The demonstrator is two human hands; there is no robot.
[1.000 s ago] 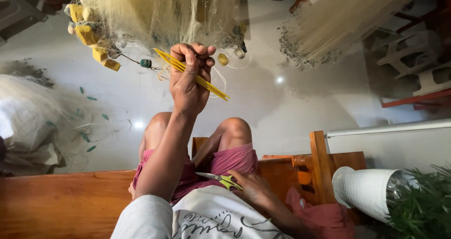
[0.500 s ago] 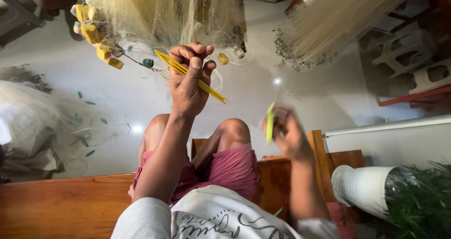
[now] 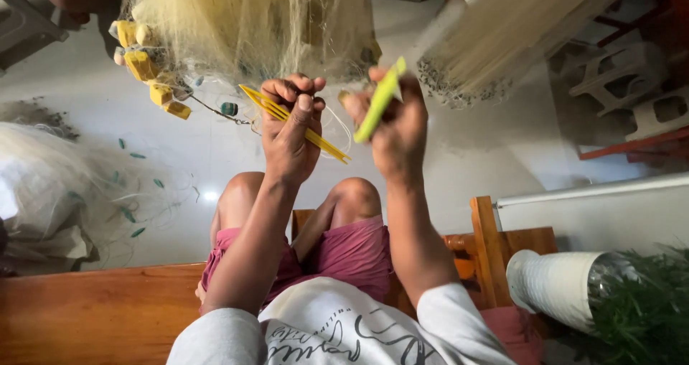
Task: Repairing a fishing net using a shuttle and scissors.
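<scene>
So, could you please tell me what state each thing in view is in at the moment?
Left hand: closed on the yellow tool, raised.
Yellow tool: gripped, slanted across the fist.
Right hand: closed on the green needle, raised.
Green needle: held, tilted.
Net: hanging, bunched.
Floats: clustered at the net's edge.
Net pile: heaped on the floor.

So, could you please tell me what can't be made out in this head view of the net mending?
- Green netting needle: motion-blurred; its thread cannot be seen.
- Yellow needle: its middle is hidden in the left hand.
- Right hand: fingertips blurred.
- Fishing net: top cut off by the frame edge.
- Yellow floats: partly veiled by mesh.
</scene>
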